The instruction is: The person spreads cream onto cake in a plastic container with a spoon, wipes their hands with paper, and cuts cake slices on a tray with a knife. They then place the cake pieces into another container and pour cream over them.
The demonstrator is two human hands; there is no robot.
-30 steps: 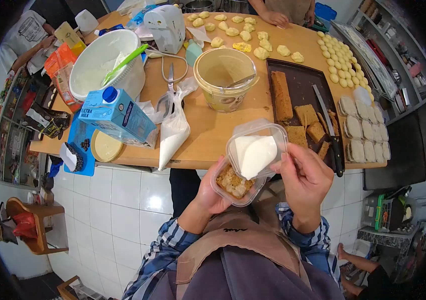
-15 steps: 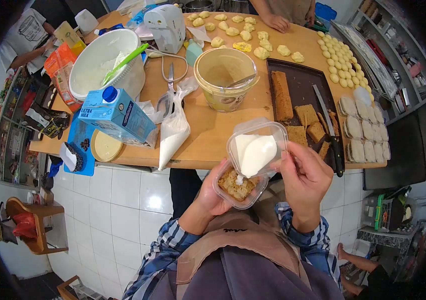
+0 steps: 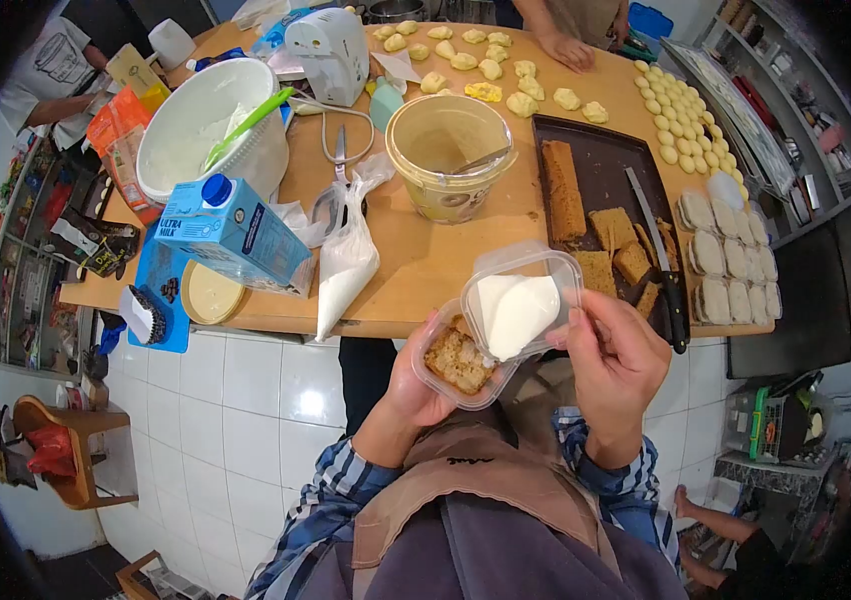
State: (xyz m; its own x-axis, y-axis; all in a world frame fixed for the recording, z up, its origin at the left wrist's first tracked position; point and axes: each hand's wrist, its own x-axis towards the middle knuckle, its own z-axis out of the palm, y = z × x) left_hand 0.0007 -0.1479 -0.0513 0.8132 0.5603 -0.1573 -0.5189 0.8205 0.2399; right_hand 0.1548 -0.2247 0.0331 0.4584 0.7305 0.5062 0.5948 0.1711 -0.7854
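My left hand (image 3: 416,388) is closed around a clear plastic container (image 3: 476,398). Inside it lies a piece of brown cake (image 3: 458,360) with a wet-looking, pale patch on top. Just above and to the right, my right hand (image 3: 614,355) pinches the rim of a second clear container (image 3: 568,275). That one is tilted toward the cake, and white liquid (image 3: 521,315) pools in its lower corner. The two containers overlap in view; whether their rims touch I cannot tell.
On the table (image 3: 406,290) are a milk carton (image 3: 236,235), a filled piping bag (image 3: 348,262), a bucket (image 3: 446,200), a white bowl (image 3: 161,150) and a tray (image 3: 586,135) with cake pieces and a knife (image 3: 661,240). Filled containers (image 3: 726,255) stand right. Another person's hand (image 3: 568,48) rests at the far edge.
The tilted container and my right hand have shifted slightly right and up. The lower container has turned a little and moved left, showing more of the cake.
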